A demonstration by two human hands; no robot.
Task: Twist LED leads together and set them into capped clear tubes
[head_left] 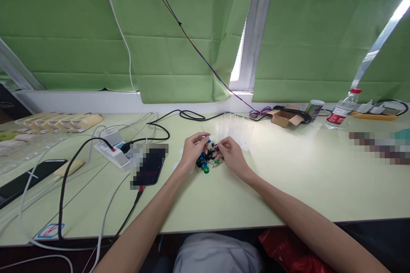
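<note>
A small pile of shiny blue, green and black round-headed pieces with thin metal pins (206, 169) lies on the pale table between my hands. My left hand (191, 151) is closed in a pinch at the pile's left side; a small blue-headed pin (209, 140) shows at its fingertips. On the other side, my right hand (233, 154) also pinches, its fingertips over the dark pieces; what they hold is too small to name. Just behind the hands stands a clear plastic container (235, 124), with some clear round pieces beside it.
To the left are a dark phone (155, 166), a white power strip (113, 155) and looping cables. Another phone (27, 179) lies farther left. Along the back right stand an open cardboard box (282, 118), a printed can (314, 110) and a water bottle (342, 111).
</note>
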